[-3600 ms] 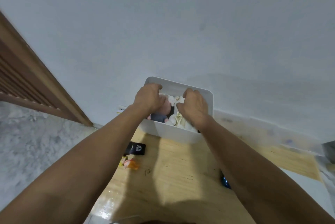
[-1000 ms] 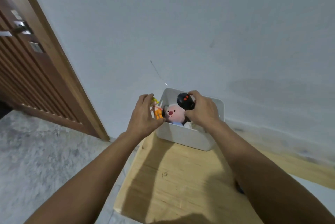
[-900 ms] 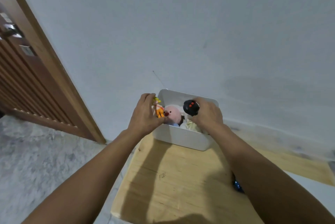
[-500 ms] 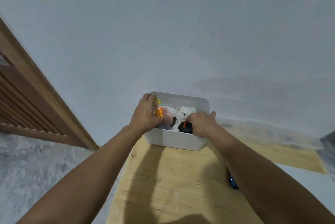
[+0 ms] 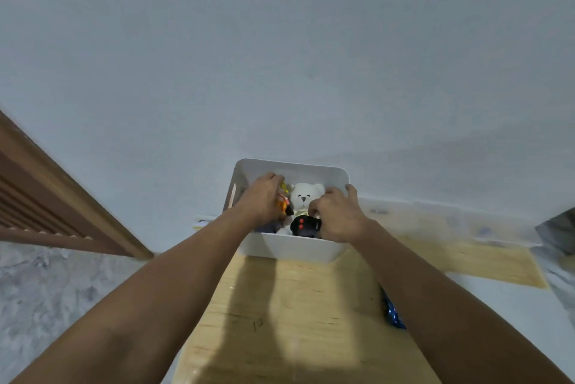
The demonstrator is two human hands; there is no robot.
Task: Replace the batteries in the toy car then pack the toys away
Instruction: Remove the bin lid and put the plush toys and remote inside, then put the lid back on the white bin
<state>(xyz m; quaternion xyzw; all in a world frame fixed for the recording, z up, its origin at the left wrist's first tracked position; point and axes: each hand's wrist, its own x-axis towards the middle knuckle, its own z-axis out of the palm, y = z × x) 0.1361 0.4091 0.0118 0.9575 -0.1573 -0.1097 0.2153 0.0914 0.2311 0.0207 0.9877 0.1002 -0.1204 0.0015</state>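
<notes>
— So what did the white bin point(image 5: 289, 248) on the worktop point(image 5: 311, 306) hold?
— One white teddy bear point(image 5: 305, 197) and one black remote point(image 5: 306, 226). The left hand point(image 5: 263, 204) gripped one orange figure point(image 5: 283, 201) inside; the right hand point(image 5: 337, 217) curled against the remote.

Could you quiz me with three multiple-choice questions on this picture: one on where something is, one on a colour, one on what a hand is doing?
1. Where is the white teddy bear?
A. on the floor
B. inside the white bin
C. on the bare wooden table

2. What colour are the buttons on the black remote?
A. red
B. green
C. white

3. What is the left hand doing?
A. resting flat on the table
B. holding a small orange figure in its grip
C. hanging idle, holding nothing

Answers: 1 B, the bear sits between the bin's walls. 2 A, two red dots show on its top. 3 B, the fingers curl round the figure over the bin.
</notes>
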